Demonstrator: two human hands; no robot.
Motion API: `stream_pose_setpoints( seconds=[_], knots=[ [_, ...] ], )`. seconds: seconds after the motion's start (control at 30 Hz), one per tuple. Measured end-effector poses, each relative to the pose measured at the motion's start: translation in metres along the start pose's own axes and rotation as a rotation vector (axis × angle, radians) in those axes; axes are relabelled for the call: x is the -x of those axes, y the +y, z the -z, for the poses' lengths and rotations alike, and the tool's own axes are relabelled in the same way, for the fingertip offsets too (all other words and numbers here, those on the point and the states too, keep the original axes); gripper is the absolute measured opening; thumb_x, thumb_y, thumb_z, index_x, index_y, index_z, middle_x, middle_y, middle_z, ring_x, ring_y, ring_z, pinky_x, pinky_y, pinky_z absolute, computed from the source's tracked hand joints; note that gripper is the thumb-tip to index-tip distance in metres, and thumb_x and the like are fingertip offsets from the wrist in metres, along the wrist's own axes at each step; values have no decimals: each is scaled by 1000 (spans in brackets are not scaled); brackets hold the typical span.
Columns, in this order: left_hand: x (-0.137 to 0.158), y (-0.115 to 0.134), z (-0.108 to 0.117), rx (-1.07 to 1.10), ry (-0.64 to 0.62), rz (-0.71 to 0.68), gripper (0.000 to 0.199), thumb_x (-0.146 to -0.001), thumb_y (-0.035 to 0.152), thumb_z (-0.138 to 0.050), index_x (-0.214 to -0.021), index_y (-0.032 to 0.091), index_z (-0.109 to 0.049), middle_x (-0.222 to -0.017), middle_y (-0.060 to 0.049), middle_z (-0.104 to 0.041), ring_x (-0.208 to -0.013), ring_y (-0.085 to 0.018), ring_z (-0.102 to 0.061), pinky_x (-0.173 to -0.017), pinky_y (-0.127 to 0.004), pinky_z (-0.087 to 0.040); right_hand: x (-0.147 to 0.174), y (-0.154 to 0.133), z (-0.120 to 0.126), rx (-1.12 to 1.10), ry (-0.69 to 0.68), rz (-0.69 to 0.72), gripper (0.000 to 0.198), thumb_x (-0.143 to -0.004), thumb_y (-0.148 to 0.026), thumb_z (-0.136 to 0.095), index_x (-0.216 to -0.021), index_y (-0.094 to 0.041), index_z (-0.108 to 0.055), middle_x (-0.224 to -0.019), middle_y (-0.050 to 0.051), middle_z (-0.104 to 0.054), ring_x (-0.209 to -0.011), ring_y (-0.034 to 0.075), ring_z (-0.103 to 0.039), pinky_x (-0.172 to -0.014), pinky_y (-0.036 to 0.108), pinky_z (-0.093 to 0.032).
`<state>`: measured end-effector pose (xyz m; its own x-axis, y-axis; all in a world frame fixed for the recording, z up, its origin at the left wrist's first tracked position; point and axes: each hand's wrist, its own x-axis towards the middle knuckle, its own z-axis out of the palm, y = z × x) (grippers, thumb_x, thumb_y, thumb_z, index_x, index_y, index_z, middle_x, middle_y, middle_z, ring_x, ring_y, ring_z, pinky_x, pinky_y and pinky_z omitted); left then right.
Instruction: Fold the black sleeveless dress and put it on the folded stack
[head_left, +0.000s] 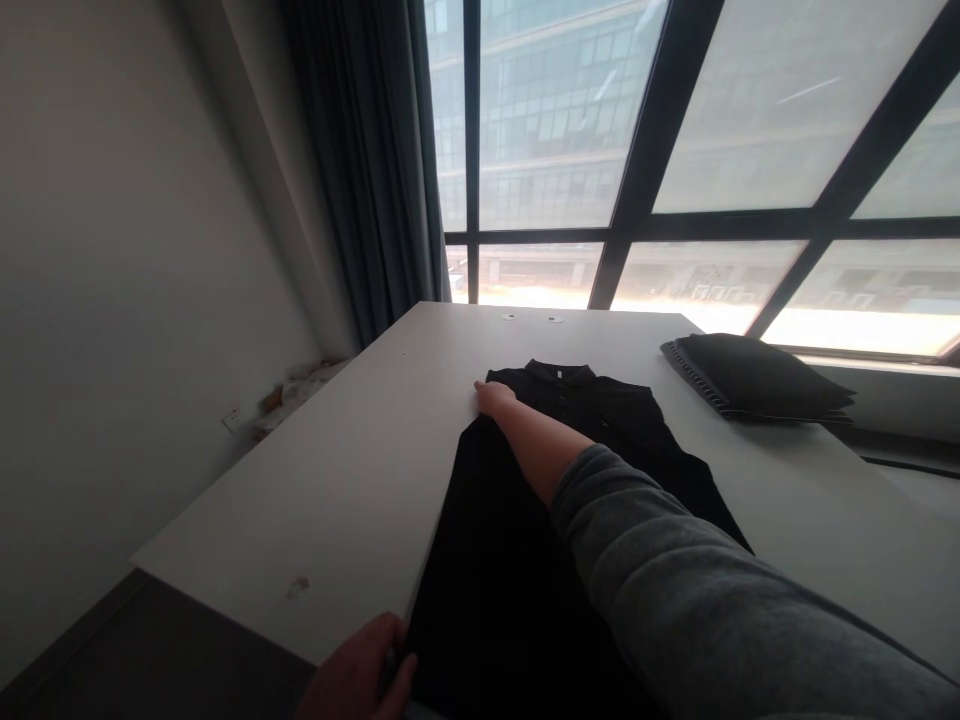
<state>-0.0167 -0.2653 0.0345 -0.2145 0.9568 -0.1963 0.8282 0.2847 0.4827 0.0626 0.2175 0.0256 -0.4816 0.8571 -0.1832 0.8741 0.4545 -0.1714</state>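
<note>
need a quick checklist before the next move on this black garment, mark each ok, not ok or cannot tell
1. Left hand on the black garment: ok, at its left edge, near end.
2. Right hand at the garment's far left shoulder: ok, but firmness of grip cannot tell.
3. Collar laid out at the far end: ok.
4. Whole garment in view: not ok, the grey sleeve covers part of it.
5. Table unmarked: not ok, a mark shows left of the garment.
6. Dark stack apart from the garment: ok, off to the right.
</note>
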Motion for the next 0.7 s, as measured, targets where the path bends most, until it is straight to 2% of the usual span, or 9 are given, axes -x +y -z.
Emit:
stream_pose_setpoints(
  seconds=[0.13,0.23,0.33,0.47,0.6,0.7],
  knots=[
    [4,6,4,86,88,-74,15,-94,33,-48,-92,26,-61,-93,-5,-74,-86,-21,-71,-81,-30,-54,-4,0,9,30,18,62,46,-95,-21,-63,-140,-13,-66,-137,22,-66,-127,31,-64,-104,38,-52],
    [8,11,9,148,200,-98,18,-93,35,-50,-100,26,-64,-112,-9,-77,-100,-23,-73,-90,-34,-57,-5,7,22,47,41,93,35,-96,-19,-60,-125,-9,-75,-133,22,-69,-126,31,-64,-107,37,-48],
    [10,18,12,188,276,-130,16,-90,34,-53,-97,26,-64,-126,-10,-76,-111,-25,-72,-97,-37,-58,-2,18,38,46,80,100,36,-97,-20,-55,-124,-10,-76,-134,19,-70,-125,29,-63,-107,35,-47],
    [11,31,16,174,300,-222,9,-90,29,-53,-89,27,-62,-126,-8,-77,-108,-24,-73,-95,-37,-60,12,38,59,19,150,68,40,-99,-24,-50,-127,-12,-76,-134,16,-70,-121,25,-64,-104,30,-45],
    [10,48,17,85,341,-417,9,-86,19,-53,-83,26,-57,-126,-8,-77,-112,-23,-72,-96,-37,-59,34,65,74,-19,201,24,44,-102,-33,-46,-128,-13,-76,-129,14,-72,-113,22,-66,-97,26,-46],
    [9,63,14,16,307,-573,16,-84,10,-52,-83,25,-56,-129,-8,-76,-115,-23,-71,-97,-37,-58,52,91,77,-34,213,-13,47,-103,-36,-43,-124,-12,-77,-120,14,-75,-107,21,-67,-92,25,-47]
  ],
)
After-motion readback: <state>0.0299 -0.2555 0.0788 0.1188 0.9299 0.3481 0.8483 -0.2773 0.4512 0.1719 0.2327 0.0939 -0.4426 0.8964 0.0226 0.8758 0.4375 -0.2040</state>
